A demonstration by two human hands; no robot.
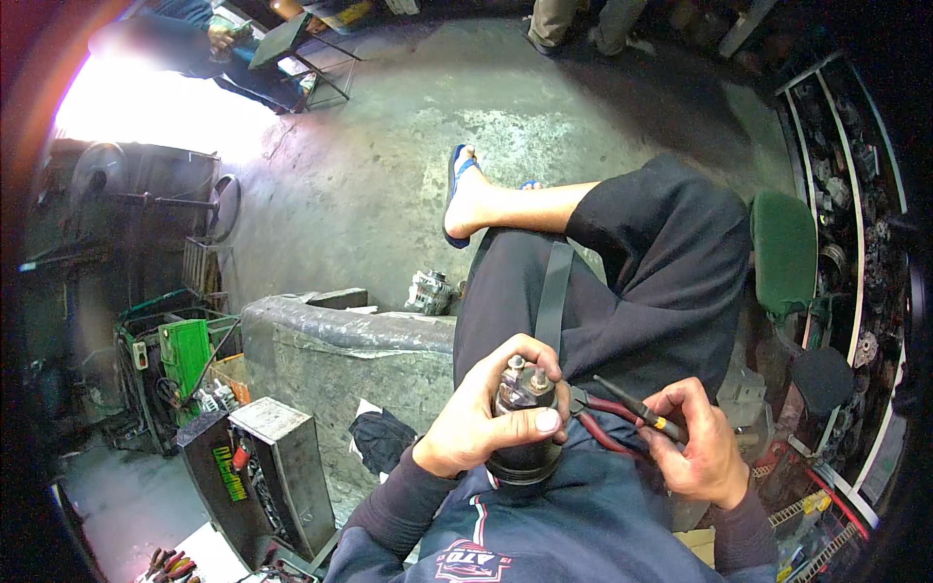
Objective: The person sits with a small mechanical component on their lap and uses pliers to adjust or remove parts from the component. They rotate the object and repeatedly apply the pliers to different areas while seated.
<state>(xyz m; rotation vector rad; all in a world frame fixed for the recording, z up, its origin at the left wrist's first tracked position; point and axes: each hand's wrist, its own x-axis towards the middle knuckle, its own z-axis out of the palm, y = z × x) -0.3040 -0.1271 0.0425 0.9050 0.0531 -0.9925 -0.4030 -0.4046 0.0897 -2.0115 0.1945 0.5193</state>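
Worn floor [350, 185], loaded shelving [854, 194]; left grip [476, 413] round black cylinder [526, 464]; right grip [698, 449] pinching slim tool [625, 397].

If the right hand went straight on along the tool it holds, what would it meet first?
The black tool in the right hand points up-left, so the left hand, around the dark cylinder, probably comes first; depth is unclear, so it may instead reach the trousers.

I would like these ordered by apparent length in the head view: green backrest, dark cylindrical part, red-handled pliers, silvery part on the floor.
1. Green backrest and dark cylindrical part: they look alike, and the left hand partly covers the latter, so I leave them unranked.
2. Red-handled pliers
3. Silvery part
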